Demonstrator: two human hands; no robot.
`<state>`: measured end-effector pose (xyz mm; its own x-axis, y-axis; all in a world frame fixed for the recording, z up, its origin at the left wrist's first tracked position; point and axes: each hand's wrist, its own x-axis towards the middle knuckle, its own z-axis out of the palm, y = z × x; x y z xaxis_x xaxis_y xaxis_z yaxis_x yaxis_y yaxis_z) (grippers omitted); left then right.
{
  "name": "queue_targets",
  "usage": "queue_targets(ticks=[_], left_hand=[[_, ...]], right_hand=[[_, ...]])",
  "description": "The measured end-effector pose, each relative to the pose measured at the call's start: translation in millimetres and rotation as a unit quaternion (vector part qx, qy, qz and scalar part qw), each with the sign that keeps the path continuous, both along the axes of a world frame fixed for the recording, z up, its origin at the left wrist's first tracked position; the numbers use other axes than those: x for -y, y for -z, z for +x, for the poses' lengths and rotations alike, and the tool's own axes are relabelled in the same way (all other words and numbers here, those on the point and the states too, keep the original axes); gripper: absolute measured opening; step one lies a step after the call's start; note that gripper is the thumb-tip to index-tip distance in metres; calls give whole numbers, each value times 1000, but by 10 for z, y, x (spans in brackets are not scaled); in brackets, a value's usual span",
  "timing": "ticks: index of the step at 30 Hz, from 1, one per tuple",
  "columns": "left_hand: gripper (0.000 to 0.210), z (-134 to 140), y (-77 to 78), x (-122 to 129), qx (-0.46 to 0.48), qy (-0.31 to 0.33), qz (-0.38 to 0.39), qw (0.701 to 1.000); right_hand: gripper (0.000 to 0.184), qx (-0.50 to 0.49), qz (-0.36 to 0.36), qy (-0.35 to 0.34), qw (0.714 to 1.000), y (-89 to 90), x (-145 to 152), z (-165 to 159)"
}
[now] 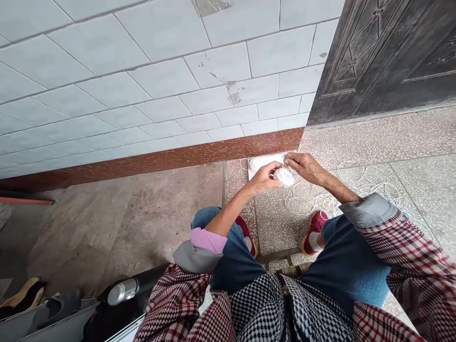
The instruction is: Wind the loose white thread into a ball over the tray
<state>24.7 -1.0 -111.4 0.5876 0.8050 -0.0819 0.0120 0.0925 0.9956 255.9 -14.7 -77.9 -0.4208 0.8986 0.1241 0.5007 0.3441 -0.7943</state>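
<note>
At the wearer's twelve o'clock, the left hand clasped a soft-looking white cord ball by its nine-o'clock side; the right hand pinched at its top. Probably light, squashy, best cupped.

Here's the ball of string: left hand on its left, right hand on its right; loose string sprawls rightward of it, the wall stands beyond, the door beyond and right, a shoe nearer.
</note>
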Motion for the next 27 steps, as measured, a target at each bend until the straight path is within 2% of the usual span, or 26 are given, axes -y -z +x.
queue_targets(ticks=[2,5,6,8,10,12,14,16,18,20,22,25,27], left_hand=[[58,27,-59,5,82,6,-65,994],[63,-5,-93,-90,155,-106,-106,976],[63,-25,-79,-130,148,-146,-102,973],[61,-59,-24,-193,74,-206,-62,974],[61,-68,39,-209,-34,-226,2,973],[64,-51,63,-172,-85,-188,35,978],[70,-21,27,-99,-47,-98,9,994],[76,2,-55,-26,28,-12,-44,999],[75,3,-141,9,94,17,-89,991],[71,-26,-190,-17,138,-21,-116,983],[69,-79,-186,-93,152,-98,-116,977],[62,-159,-121,-195,64,-211,-29,975],[58,-174,-89,-193,-25,-212,47,976]], right_hand=[[37,-1,-8,33,999,100,-56,39],[28,30,-66,28,997,222,46,-101],[27,45,-86,4,995,226,111,-173],[26,55,-105,-56,991,166,227,-286],[27,24,-90,-96,991,38,264,-299],[33,-19,-52,-82,995,-92,195,-199],[41,-45,-7,-26,999,-153,62,-44],[46,-49,16,24,998,-113,-54,72],[48,-45,-2,38,998,3,-82,81],[43,-22,-45,24,998,125,0,-19],[34,21,-82,-13,996,178,155,-163],[28,44,-105,-86,990,70,339,-283],[31,10,-92,-96,991,-60,327,-235]])
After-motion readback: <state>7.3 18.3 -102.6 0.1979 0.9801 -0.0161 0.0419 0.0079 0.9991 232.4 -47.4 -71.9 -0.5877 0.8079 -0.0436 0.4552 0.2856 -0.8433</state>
